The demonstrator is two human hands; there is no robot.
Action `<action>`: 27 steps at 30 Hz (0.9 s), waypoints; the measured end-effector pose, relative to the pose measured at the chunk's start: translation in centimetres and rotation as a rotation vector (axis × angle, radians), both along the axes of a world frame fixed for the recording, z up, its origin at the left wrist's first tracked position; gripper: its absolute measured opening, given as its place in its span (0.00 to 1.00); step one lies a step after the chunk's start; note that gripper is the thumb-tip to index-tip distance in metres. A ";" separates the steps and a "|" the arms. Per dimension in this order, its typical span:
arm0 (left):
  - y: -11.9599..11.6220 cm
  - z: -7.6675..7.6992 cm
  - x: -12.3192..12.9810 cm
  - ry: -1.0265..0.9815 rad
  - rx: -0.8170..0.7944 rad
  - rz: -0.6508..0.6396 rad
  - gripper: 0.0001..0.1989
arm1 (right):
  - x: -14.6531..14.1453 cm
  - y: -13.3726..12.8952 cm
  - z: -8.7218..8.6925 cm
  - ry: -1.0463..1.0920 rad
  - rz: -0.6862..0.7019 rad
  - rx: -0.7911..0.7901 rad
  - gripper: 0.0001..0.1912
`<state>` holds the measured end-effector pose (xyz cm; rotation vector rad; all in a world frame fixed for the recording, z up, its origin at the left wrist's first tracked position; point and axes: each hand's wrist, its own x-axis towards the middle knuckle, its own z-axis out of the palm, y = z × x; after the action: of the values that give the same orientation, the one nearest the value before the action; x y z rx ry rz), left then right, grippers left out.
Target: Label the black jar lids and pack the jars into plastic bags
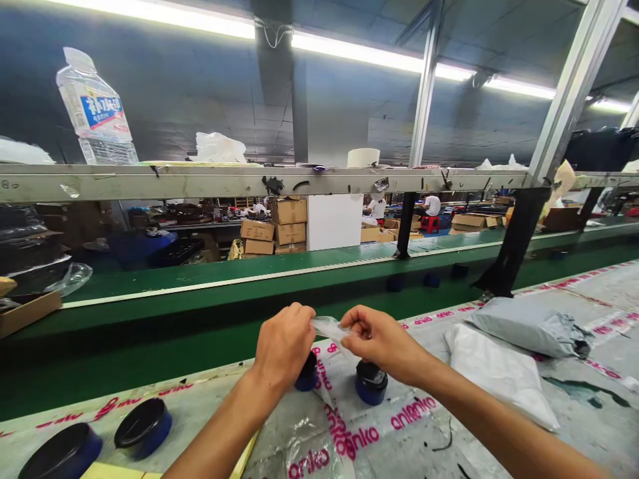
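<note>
Room: a factory floor under long strip lights point(359, 53), with stacked cardboard cartons point(273, 226) beside a white pillar point(333, 221) and two people in white shirts point(378, 208) far off.

Shelf: a scuffed metal rail point(249, 181) spans the view, with a large plastic water bottle point(92, 106) leaning at its left end and a white plastic bag point(219, 148) farther along.

Conveyor: a green belt point(249, 293) runs behind the workbench, between black steel legs point(514, 243).

Workbench: its pale surface point(589, 293) is partly covered by a plastic sheet point(349, 426) printed with pink lettering.

Left hand point(284, 346): fingers curled and nearly closed, pinching the left edge of the plastic piece between thumb and fingertips.

Right hand point(384, 339): thumb and fingers drawn together, gripping the piece's right side, close to the left hand.

Plastic piece: a small, clear scrap point(327, 329) held up between both hands, above the bench and directly over two jars.

Jars: two blue jars with black lids point(371, 382) stand upright just beneath the hands; two more point(144, 428) sit toward the near left.

Mailers: a grey mailer bag point(524, 326) lies partly on a white mailer bag point(499, 376), right of the hands.
</note>
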<state>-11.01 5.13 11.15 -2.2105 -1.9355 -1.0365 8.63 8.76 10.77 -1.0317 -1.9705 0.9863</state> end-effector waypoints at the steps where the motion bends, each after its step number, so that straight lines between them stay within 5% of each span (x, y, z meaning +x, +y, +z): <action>1: 0.1 -0.2 -0.5 0.055 -0.001 0.004 0.12 | -0.6 0.3 -0.1 -0.153 -0.067 0.140 0.09; 5: 0.8 -1.6 -2.2 0.152 0.001 0.114 0.10 | -3.4 1.7 -0.4 -0.519 -0.242 0.420 0.13; 12: 1.2 -5.2 -5.0 0.153 -0.073 0.234 0.04 | -7.0 2.9 -2.5 -0.684 -0.115 0.504 0.08; 17: 0.2 -6.7 -5.7 0.136 -0.151 0.159 0.05 | -6.7 2.5 -4.1 -0.759 -0.030 0.532 0.08; 27: -2.4 -7.0 -5.9 0.203 -0.253 -0.098 0.10 | -5.0 0.3 -5.0 -0.842 0.145 0.649 0.08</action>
<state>-16.86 2.70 4.20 -2.4502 -1.9799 -0.5725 3.61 9.05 5.75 -0.9949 -2.7858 -0.1304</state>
